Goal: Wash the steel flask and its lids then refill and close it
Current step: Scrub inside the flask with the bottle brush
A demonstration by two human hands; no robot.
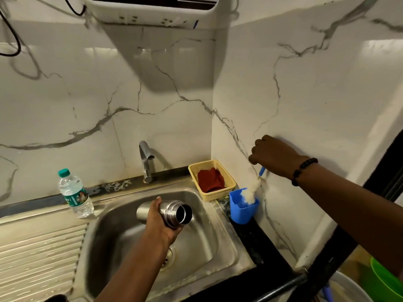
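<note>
My left hand (158, 221) grips the steel flask (174, 212) round its middle and holds it tilted over the steel sink (209, 245), its open mouth pointing right. No lid is on the flask and no lids are in view. My right hand (272, 155) holds the blue handle of a bottle brush (253, 190) near the right wall. The brush's white bristles dip into a blue plastic cup (242, 209) that stands on the counter at the sink's right corner.
A tap (145, 160) rises behind the sink. A plastic water bottle (75, 194) with a green cap stands at the left on the draining board (39, 258). A yellow basket (229, 180) holds a red cloth. Green and steel vessels sit at the lower right.
</note>
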